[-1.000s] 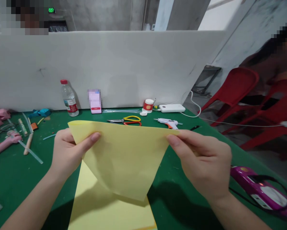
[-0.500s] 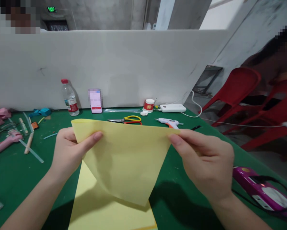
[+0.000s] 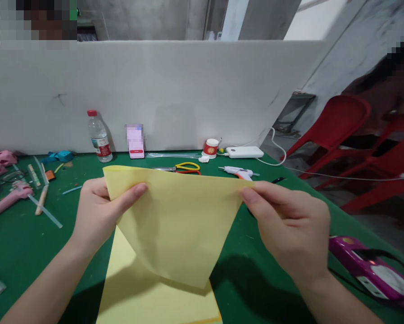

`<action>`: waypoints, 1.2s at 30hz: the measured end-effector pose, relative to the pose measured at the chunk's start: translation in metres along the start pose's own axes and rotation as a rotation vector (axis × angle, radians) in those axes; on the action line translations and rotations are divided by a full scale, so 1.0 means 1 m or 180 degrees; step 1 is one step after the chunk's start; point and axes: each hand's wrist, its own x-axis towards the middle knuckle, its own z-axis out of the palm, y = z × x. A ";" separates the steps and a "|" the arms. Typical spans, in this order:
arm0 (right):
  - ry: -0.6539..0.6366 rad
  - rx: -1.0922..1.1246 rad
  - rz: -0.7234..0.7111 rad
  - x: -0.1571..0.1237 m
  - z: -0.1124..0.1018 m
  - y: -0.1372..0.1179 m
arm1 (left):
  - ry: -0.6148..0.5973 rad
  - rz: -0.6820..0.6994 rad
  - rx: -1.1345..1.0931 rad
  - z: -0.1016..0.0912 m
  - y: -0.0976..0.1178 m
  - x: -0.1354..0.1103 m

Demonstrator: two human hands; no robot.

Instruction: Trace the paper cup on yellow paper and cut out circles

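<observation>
A sheet of yellow paper is stretched between my two hands above the table, its upper edge curled over at the left. My left hand is closed on the left corner, thumb on the near face. At the right corner, my right hand pinches the paper between thumb and fingers. Under the raised sheet, more yellow paper lies flat on the green table. Scissors with yellow and red handles lie just beyond the sheet, partly hidden by it.
A water bottle, phone, paper cup and white power strip line the back panel. A white glue gun lies right of the scissors, a pink one far left. A magenta device sits at right.
Both hands keep their grip on the yellow sheet, which looks almost still. The view has shifted slightly, and the person beyond the panel appears farther right.
</observation>
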 end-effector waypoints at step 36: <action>0.0133 0.0527 0.1016 0.029 -0.003 0.064 | -0.1674 -0.1054 0.0934 -0.003 -0.009 0.027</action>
